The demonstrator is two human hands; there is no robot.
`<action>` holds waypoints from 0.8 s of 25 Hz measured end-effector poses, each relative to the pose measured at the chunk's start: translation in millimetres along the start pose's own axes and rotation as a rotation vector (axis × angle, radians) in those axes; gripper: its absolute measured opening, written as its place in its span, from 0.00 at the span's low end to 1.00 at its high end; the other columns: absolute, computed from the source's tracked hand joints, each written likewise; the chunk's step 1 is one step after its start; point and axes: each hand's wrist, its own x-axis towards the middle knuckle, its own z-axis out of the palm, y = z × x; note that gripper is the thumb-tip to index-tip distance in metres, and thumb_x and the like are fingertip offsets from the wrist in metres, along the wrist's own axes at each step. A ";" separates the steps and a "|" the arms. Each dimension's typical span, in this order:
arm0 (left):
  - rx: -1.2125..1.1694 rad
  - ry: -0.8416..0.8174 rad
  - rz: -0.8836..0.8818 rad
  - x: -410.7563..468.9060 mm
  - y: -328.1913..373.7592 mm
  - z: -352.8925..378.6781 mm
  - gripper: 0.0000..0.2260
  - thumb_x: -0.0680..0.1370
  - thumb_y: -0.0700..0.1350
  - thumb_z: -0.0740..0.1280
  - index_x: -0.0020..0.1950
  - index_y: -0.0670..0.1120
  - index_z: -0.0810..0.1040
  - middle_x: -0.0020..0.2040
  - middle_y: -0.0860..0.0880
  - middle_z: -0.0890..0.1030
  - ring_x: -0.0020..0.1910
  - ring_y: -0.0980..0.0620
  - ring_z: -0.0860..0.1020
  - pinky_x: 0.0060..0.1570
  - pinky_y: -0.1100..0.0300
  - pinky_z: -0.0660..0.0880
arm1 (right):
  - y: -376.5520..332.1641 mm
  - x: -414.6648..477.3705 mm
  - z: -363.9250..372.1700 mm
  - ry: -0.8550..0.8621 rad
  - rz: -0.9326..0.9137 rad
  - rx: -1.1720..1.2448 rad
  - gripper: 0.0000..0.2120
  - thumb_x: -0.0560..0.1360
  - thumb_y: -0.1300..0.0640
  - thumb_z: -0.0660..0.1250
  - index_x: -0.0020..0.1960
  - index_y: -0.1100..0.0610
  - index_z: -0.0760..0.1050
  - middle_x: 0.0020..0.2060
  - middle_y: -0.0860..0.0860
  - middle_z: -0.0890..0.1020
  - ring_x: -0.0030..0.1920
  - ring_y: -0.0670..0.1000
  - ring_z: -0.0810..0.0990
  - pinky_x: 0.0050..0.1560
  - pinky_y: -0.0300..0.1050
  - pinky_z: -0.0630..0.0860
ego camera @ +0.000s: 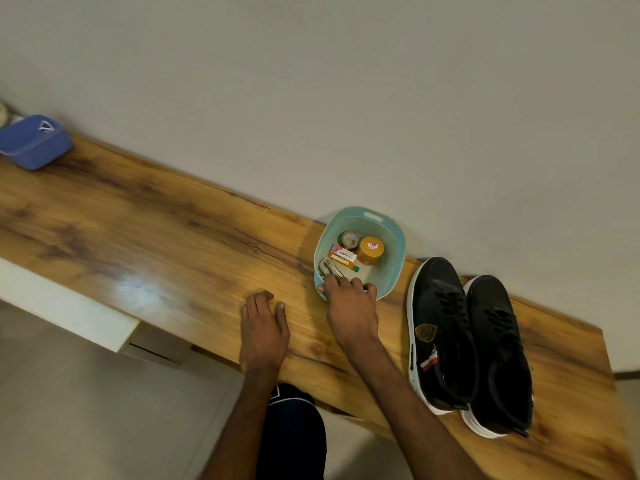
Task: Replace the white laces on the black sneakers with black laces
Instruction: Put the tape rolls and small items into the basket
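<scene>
Two black sneakers (467, 341) lie just right of the right hand (349, 306), whose grip curls over the basket (391, 258) rim; the left hand (265, 327) rests slack.

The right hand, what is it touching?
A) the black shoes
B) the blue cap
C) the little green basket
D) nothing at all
C: the right hand rests on the near rim of the light green basket, fingers over its edge, apart from the black sneakers.
</scene>
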 end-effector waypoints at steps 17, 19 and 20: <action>-0.157 -0.504 0.146 -87.6 108.6 -18.9 0.14 0.79 0.57 0.64 0.62 0.55 0.72 0.57 0.57 0.76 0.54 0.57 0.77 0.51 0.58 0.77 | 195.7 -209.1 -0.8 0.239 0.725 0.843 0.29 0.82 0.43 0.56 0.74 0.63 0.62 0.69 0.63 0.72 0.68 0.64 0.72 0.66 0.60 0.72; -0.226 -0.708 0.143 -122.6 154.1 4.2 0.26 0.78 0.59 0.67 0.72 0.52 0.66 0.65 0.56 0.71 0.64 0.54 0.73 0.61 0.57 0.73 | 188.8 -207.5 0.3 0.232 0.725 0.968 0.26 0.84 0.45 0.54 0.73 0.62 0.64 0.68 0.62 0.73 0.67 0.62 0.74 0.64 0.59 0.74; -0.270 -0.755 0.133 -132.6 168.4 13.1 0.30 0.78 0.59 0.67 0.75 0.50 0.63 0.69 0.54 0.71 0.68 0.52 0.71 0.64 0.57 0.70 | 186.5 -206.5 0.6 0.239 0.712 0.979 0.26 0.84 0.46 0.54 0.74 0.62 0.63 0.69 0.62 0.73 0.67 0.62 0.74 0.64 0.59 0.74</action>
